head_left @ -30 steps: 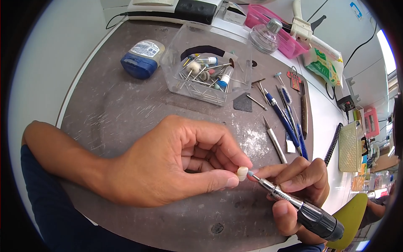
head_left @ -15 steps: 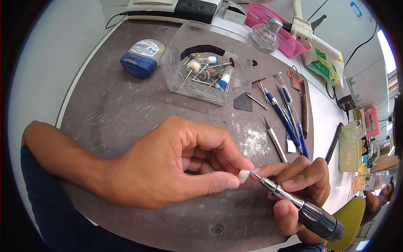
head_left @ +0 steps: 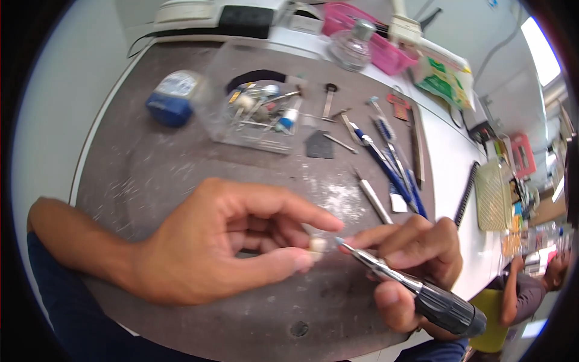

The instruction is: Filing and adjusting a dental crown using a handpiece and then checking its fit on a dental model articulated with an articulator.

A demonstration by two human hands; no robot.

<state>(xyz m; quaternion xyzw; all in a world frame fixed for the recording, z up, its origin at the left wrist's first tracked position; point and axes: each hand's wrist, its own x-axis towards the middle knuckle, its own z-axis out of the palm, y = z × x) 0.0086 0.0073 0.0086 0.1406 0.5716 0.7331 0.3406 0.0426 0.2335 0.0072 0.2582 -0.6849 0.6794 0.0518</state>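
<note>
A small tooth-coloured dental crown (head_left: 318, 245) rests at the thumb tip of my left hand (head_left: 205, 247), whose other fingers curl behind it. The index finger is lifted off the crown. My right hand (head_left: 419, 247) grips a rotary handpiece (head_left: 446, 308) with a silver nose and black body, pen-style. In its nose sits a bur with a pale blue-grey tip (head_left: 340, 241), pointing at the crown with a small gap between them. Both hands are above the dark work board (head_left: 241, 329). The picture is slightly blurred.
A clear plastic box (head_left: 247, 142) of burs and polishing wheels stands beyond my hands, beside a blue-capped bottle (head_left: 172, 108). White powder (head_left: 341, 202), a knife (head_left: 375, 201) and blue-handled tools (head_left: 386, 163) lie near my right hand. Another person (head_left: 525, 295) sits far right.
The bur tip has parted from the crown, and my left index finger has lifted off it. Both hands appear further left. The view has shifted, and loose burs beside the box show more.
</note>
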